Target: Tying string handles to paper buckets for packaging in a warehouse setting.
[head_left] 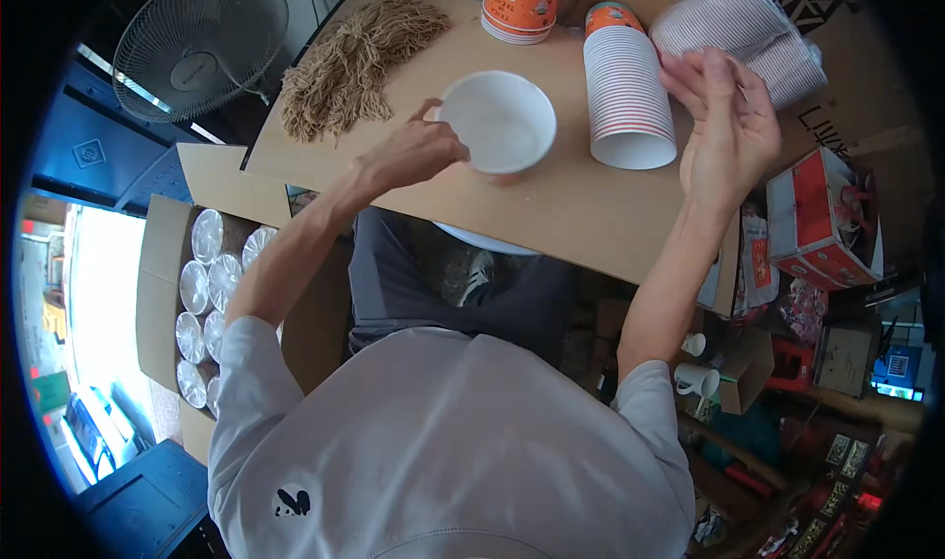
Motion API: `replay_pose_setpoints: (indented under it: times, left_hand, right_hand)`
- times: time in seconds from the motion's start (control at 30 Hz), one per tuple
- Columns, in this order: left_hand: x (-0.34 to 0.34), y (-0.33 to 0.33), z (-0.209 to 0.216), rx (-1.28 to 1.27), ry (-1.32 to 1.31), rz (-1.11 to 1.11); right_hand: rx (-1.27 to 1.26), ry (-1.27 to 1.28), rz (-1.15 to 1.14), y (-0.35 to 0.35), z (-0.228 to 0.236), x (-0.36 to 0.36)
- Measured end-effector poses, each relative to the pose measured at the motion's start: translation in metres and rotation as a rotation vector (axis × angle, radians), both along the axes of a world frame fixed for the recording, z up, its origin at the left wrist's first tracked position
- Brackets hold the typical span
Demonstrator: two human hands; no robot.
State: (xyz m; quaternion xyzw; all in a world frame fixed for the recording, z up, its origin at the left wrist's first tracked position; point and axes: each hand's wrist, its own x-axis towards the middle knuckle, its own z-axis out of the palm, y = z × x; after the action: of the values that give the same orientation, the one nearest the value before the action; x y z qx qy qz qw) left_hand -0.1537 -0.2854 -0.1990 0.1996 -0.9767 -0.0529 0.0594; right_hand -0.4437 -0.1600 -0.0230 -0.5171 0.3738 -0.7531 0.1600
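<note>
A white paper bowl (500,121) sits over the near middle of the cardboard-topped table, its mouth facing up and a bit of orange showing low on its side. My left hand (418,151) grips it by its left side, one finger reaching up along the rim; the other fingers are partly hidden. My right hand (728,131) is raised to the right with fingers apart and nothing in it. Just left of that hand lies a long stack of nested paper bowls (630,96), its white mouth toward me.
At the back stands a short stack of orange printed bowls (522,8). Brown stringy bundles (359,62) lie back left; plastic-wrapped stacks (738,32) lie back right. An open carton of wrapped cups (162,293) stands left, a fan (202,47) behind it, a red-and-white box (825,219) right.
</note>
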Motion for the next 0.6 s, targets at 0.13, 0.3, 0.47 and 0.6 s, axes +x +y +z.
replay_pose_setpoints:
  times: [0.13,0.3,0.47,0.6]
  left_hand:
    - [-0.015,0.021,0.007,0.050,0.147,0.053]
    - [-0.021,0.025,0.005,0.248,0.200,0.200]
    - [-0.026,0.025,0.004,0.319,0.249,0.255]
    - [-0.026,0.031,0.011,0.444,0.320,0.284]
  right_hand:
    - [0.106,0.073,-0.074,0.018,-0.002,-0.008]
    - [0.301,0.358,0.072,0.029,-0.031,-0.005]
    - [0.525,0.771,0.161,0.033,-0.072,0.003]
    - [0.539,0.819,0.024,0.027,-0.118,0.026]
